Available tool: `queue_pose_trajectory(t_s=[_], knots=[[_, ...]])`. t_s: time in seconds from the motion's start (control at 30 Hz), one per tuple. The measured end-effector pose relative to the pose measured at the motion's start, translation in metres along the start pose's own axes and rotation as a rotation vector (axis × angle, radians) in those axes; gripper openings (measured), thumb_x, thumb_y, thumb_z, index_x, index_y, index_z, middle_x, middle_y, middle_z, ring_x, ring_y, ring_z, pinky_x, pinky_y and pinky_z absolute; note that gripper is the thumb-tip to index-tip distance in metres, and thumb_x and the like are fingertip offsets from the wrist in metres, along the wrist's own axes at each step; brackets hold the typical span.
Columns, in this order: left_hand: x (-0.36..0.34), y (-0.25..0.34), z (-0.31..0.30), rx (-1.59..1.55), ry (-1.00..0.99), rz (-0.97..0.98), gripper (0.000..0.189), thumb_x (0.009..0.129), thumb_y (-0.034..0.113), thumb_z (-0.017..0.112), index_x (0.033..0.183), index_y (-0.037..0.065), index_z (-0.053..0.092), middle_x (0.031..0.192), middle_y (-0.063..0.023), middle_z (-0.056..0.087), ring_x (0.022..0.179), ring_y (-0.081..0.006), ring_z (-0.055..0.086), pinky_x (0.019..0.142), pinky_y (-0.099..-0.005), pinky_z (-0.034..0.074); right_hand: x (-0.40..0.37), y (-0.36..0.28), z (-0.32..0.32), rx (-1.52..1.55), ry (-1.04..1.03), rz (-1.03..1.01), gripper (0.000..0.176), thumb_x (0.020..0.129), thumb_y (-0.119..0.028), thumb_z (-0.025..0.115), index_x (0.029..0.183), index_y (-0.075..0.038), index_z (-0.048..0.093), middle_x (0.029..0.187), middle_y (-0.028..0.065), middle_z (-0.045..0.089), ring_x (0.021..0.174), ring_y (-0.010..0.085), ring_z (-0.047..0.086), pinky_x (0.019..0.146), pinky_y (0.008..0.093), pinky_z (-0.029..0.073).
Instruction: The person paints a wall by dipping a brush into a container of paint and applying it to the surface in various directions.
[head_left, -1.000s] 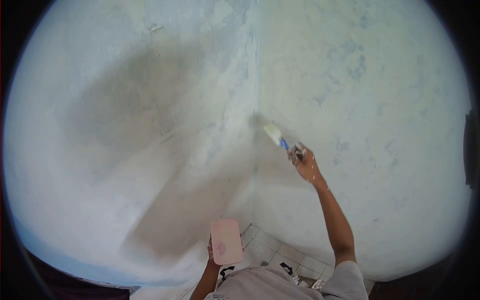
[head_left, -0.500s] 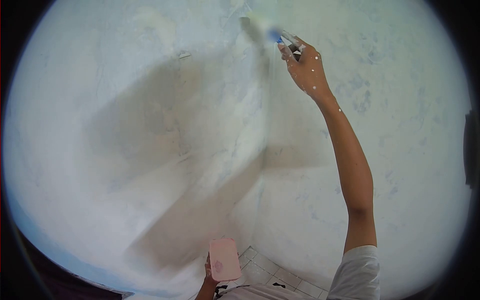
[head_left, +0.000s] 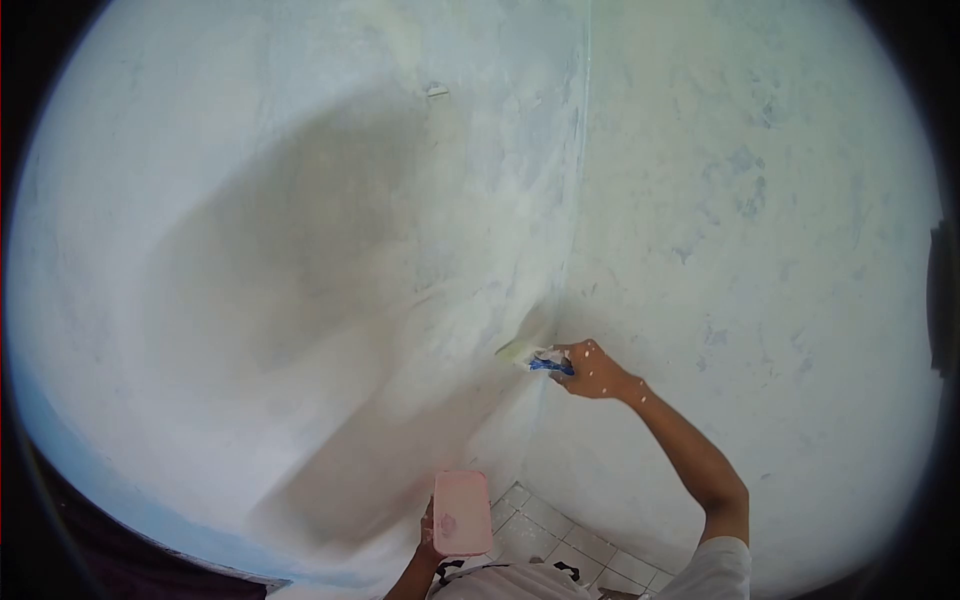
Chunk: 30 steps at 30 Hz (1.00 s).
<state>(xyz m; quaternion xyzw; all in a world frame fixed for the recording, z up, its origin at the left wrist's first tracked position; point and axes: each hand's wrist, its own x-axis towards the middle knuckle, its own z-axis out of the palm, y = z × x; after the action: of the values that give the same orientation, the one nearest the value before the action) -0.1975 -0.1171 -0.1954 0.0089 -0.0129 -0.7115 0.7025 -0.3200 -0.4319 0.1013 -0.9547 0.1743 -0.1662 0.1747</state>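
Observation:
My right hand (head_left: 597, 370), spotted with white paint, is closed around a paintbrush (head_left: 550, 363) with a blue handle. The brush's pale, yellowish end points left and lies at the wall (head_left: 480, 270) close to the inside corner. Low in the view, my left hand (head_left: 428, 530) grips the left side of a pink rectangular tub (head_left: 462, 513) in front of my body. Most of that hand's fingers are hidden by the tub.
A second wall (head_left: 760, 280) meets the first at a vertical corner and shows bluish-grey patches. Pale floor tiles (head_left: 550, 530) lie below. Shadows fall across the left wall, and a dark object (head_left: 941, 300) sits at the right edge.
My right hand has come down along the corner with the paintbrush, from near the top to mid-height, and my elbow is now bent. The tub has shifted slightly right in view.

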Motion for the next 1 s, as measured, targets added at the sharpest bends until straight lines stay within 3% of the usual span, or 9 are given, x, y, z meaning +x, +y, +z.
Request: queue_pose_trajectory(t_s=[0.1, 0.3, 0.47, 0.57, 0.7, 0.73, 0.8, 0.87, 1.0], knots=[[0.005, 0.008, -0.017, 0.086, 0.010, 0.005, 0.085, 0.083, 0.065, 0.052, 0.144, 0.010, 0.033, 0.137, -0.0232, 0.043, 0.116, -0.0415, 0.051, 0.096, -0.0614, 0.042, 0.023, -0.011, -0.035, -0.096, -0.189, -0.068, 0.030, 0.082, -0.021, 0.065, 0.101, 0.003, 0.064, 0.076, 0.0229, 0.062, 0.077, 0.0367, 0.060, 0.084, 0.0418, 0.046], [-0.009, 0.008, -0.014, 0.065, -0.031, -0.028, 0.083, 0.085, 0.064, 0.048, 0.145, 0.009, 0.031, 0.135, -0.0244, 0.045, 0.112, -0.0444, 0.054, 0.093, -0.0607, 0.045, 0.067, -0.121, -0.170, -0.468, 0.291, -0.059, 0.043, 0.082, -0.037, 0.072, 0.106, -0.001, 0.065, 0.089, 0.0174, 0.064, 0.091, 0.0249, 0.061, 0.079, 0.0376, 0.052], [-0.005, 0.022, -0.022, 0.197, 0.101, -0.080, 0.082, 0.086, 0.065, 0.044, 0.144, 0.009, 0.033, 0.133, -0.0248, 0.047, 0.107, -0.0455, 0.057, 0.090, -0.0599, 0.047, 0.110, -0.150, -0.251, -0.324, 0.746, 0.078, 0.044, 0.080, -0.034, 0.075, 0.105, 0.001, 0.065, 0.080, 0.0124, 0.063, 0.064, 0.0190, 0.059, 0.061, 0.0318, 0.051], [-0.002, 0.029, -0.051, 0.268, 0.156, -0.068, 0.081, 0.087, 0.066, 0.042, 0.143, 0.009, 0.035, 0.131, -0.0247, 0.049, 0.106, -0.0449, 0.057, 0.089, -0.0592, 0.047, 0.132, -0.138, -0.237, -0.182, 0.846, -0.222, 0.039, 0.082, -0.030, 0.070, 0.106, 0.000, 0.065, 0.072, 0.0130, 0.063, 0.061, 0.0228, 0.059, 0.062, 0.0335, 0.049], [-0.013, 0.036, -0.052, 0.245, 0.182, -0.077, 0.077, 0.088, 0.065, 0.041, 0.142, 0.010, 0.038, 0.129, -0.0244, 0.051, 0.105, -0.0432, 0.058, 0.088, -0.0590, 0.048, 0.150, -0.106, -0.144, -0.202, 0.831, -0.248, 0.036, 0.088, -0.014, 0.065, 0.123, -0.006, 0.061, 0.069, 0.0096, 0.061, 0.054, 0.0128, 0.050, 0.055, 0.0296, 0.048], [-0.016, 0.039, -0.052, 0.245, 0.177, -0.085, 0.077, 0.088, 0.065, 0.041, 0.142, 0.010, 0.038, 0.129, -0.0244, 0.051, 0.105, -0.0432, 0.058, 0.088, -0.0590, 0.048, 0.137, -0.111, -0.116, -0.082, 0.744, -0.187, 0.044, 0.083, -0.014, 0.062, 0.126, -0.007, 0.059, 0.068, 0.0192, 0.058, 0.058, 0.0261, 0.057, 0.068, 0.0370, 0.050], [-0.026, 0.045, -0.052, 0.198, 0.157, -0.083, 0.074, 0.089, 0.063, 0.041, 0.142, 0.012, 0.037, 0.128, -0.0245, 0.051, 0.105, -0.0424, 0.058, 0.088, -0.0596, 0.047, 0.110, -0.105, -0.059, -0.056, 0.671, -0.194, 0.048, 0.082, -0.007, 0.060, 0.130, -0.008, 0.056, 0.072, 0.0216, 0.061, 0.058, 0.0291, 0.056, 0.070, 0.0377, 0.050], [-0.012, 0.026, -0.060, 0.284, 0.167, -0.054, 0.073, 0.089, 0.062, 0.041, 0.143, 0.012, 0.037, 0.128, -0.0246, 0.051, 0.105, -0.0422, 0.058, 0.088, -0.0596, 0.047, 0.061, -0.083, -0.053, 0.074, 0.432, 0.035, 0.046, 0.080, -0.008, 0.064, 0.126, -0.009, 0.059, 0.078, 0.0205, 0.065, 0.060, 0.0277, 0.059, 0.072, 0.0366, 0.052], [-0.013, 0.021, -0.053, 0.257, 0.152, -0.023, 0.073, 0.090, 0.062, 0.040, 0.142, 0.011, 0.036, 0.128, -0.0247, 0.050, 0.106, -0.0416, 0.057, 0.088, -0.0582, 0.048, 0.041, -0.032, -0.068, -0.136, 0.182, -0.060, 0.038, 0.081, -0.014, 0.066, 0.119, -0.010, 0.065, 0.077, 0.0178, 0.066, 0.062, 0.0259, 0.061, 0.068, 0.0348, 0.052]])
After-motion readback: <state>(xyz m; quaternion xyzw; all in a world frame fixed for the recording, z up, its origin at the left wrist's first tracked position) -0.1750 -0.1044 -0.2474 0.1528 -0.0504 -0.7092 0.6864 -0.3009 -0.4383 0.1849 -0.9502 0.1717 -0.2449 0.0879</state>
